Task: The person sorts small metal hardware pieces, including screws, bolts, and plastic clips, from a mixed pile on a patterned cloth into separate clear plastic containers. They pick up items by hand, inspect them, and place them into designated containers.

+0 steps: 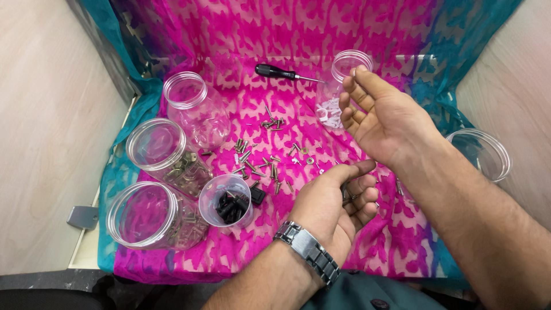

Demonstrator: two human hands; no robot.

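Loosely cupped, left hand [336,198] hovers palm-up over pink cloth [321,241] on bench, small screws [351,195] cradled so none roll off. Right hand [379,117] raised, fingers together, at mouth of clear jar [341,86] with white bits. More loose screws [258,163] piled mid-cloth, open jars within reach.

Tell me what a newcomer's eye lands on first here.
The pink patterned cloth fills the middle, with loose screws scattered across it. Clear jars crowd the left side, one small one holding black parts, and a black screwdriver lies at the back. In front, the left hand, a watch on its wrist, curls over a few screws, while the right hand is lifted, palm open, by a jar of white pieces.
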